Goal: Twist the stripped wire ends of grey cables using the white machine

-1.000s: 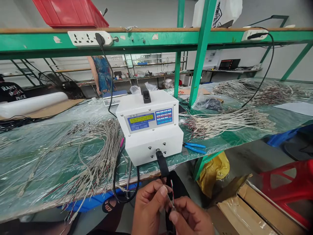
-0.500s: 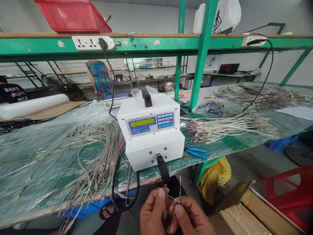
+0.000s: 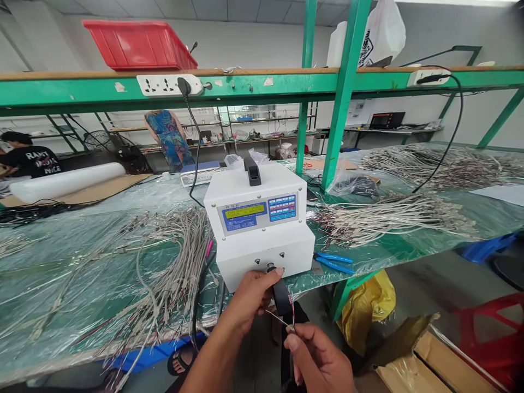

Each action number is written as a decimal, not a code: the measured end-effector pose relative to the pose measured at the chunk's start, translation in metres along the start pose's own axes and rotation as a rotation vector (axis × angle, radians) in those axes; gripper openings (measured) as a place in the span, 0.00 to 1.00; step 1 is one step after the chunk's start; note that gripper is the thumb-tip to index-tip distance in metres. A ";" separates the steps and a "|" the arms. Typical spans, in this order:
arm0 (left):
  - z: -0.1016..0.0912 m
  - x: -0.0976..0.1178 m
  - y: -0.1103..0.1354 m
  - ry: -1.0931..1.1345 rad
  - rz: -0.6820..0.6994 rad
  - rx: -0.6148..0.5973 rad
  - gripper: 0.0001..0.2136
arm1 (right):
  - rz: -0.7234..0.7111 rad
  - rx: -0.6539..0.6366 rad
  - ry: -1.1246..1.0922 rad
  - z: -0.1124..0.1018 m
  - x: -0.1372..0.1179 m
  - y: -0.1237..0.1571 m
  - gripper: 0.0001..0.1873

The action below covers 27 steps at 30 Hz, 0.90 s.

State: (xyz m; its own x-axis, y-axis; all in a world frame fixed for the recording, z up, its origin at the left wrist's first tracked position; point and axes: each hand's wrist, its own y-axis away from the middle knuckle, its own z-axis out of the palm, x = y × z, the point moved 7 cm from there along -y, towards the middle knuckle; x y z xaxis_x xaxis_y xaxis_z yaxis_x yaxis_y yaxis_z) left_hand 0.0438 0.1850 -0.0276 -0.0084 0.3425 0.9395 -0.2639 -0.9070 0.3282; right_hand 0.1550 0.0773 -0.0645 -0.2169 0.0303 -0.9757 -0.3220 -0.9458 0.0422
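the left hand point(image 3: 249, 300) reaches to the black fitting point(image 3: 272, 268) on the front of the white wire-processing machine point(image 3: 257, 256), and the right hand point(image 3: 317, 355) pinches a thin wire point(image 3: 280, 319) tightly between its fingertips, just below the fitting. this looks like preparing a wire end, so the next move seems to call for bringing it to the fitting. the left fingers are partly hidden, so i cannot tell if they are closed on it.
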 end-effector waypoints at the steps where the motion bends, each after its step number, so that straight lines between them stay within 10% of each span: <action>1: 0.002 -0.001 -0.001 0.020 -0.007 -0.013 0.25 | -0.006 -0.010 0.020 0.001 0.000 -0.002 0.25; 22: 0.000 -0.008 0.004 0.151 0.035 -0.029 0.25 | 0.031 -0.023 -0.044 0.009 0.005 -0.002 0.24; 27: -0.008 -0.043 0.028 0.271 0.100 0.073 0.34 | 0.052 -0.071 -0.032 0.005 0.017 0.003 0.27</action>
State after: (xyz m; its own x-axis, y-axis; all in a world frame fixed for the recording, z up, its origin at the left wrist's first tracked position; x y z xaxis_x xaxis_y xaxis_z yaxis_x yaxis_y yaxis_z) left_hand 0.0291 0.1466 -0.0591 -0.2904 0.2946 0.9104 -0.1787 -0.9514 0.2509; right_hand 0.1461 0.0770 -0.0796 -0.2610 -0.0101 -0.9653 -0.2433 -0.9670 0.0759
